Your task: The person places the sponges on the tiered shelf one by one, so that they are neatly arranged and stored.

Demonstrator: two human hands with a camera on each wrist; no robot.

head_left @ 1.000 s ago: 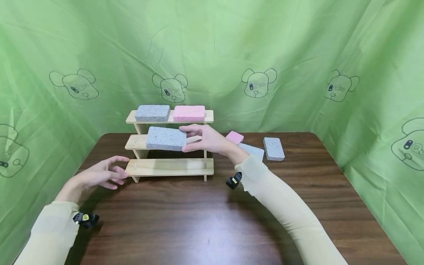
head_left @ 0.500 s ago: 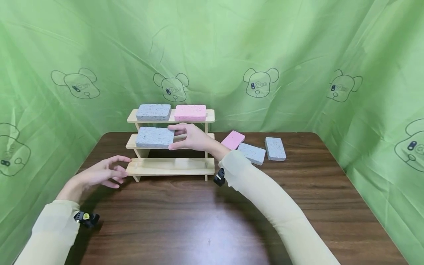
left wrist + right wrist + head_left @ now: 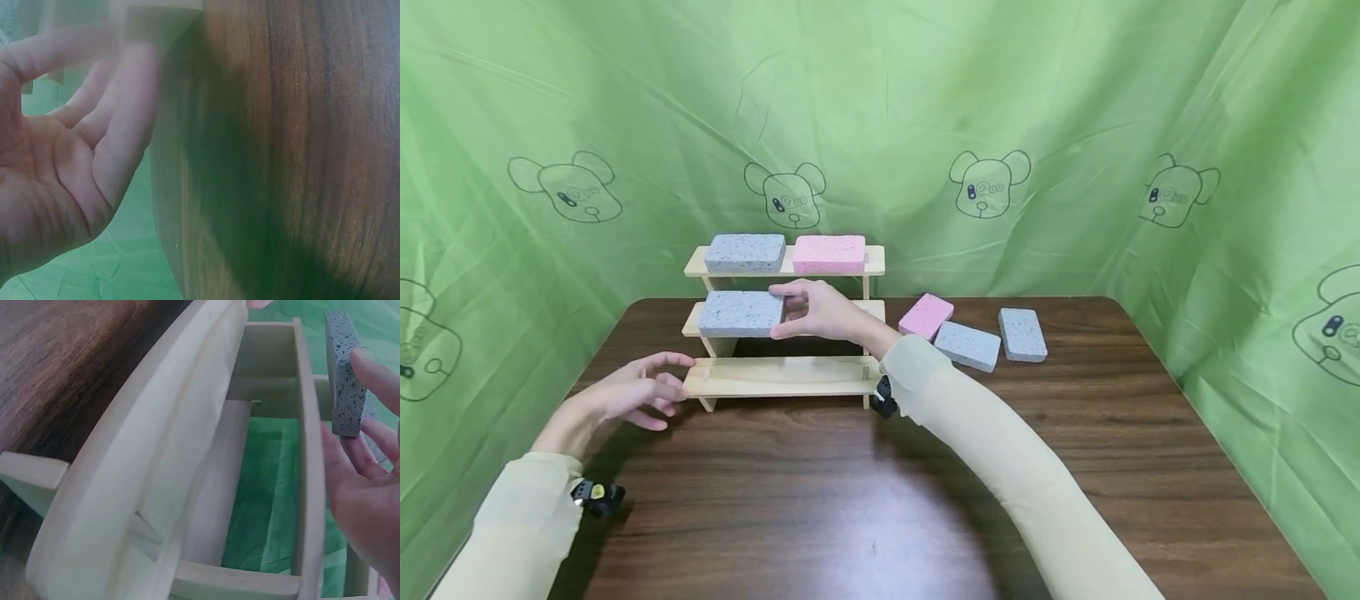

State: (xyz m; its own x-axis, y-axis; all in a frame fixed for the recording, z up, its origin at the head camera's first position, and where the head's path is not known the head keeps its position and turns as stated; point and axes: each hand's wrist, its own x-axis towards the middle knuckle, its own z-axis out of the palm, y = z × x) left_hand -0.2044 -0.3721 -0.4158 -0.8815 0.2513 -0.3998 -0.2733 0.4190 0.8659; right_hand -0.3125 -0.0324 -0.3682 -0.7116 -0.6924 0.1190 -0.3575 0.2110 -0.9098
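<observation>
A speckled blue sponge (image 3: 741,313) lies at the left end of the middle shelf of a three-step wooden rack (image 3: 782,379). My right hand (image 3: 823,312) grips its right end, thumb on the near side and fingers behind. In the right wrist view the same blue sponge (image 3: 345,381) shows edge-on between thumb and fingers. My left hand (image 3: 625,392) is at the left end of the bottom shelf, fingertips right at its edge, fingers loosely bent and holding nothing. On the top shelf sit another blue sponge (image 3: 745,252) and a pink sponge (image 3: 829,253).
Right of the rack, a pink sponge (image 3: 927,317), a blue sponge (image 3: 967,346) and a further blue sponge (image 3: 1022,335) lie on the dark wooden table (image 3: 820,508). A green curtain (image 3: 880,108) with bear outlines hangs behind and at both sides.
My right hand has carried the blue sponge leftward to the left end of the middle shelf, still gripping it. The left hand has stayed at the rack's left end.
</observation>
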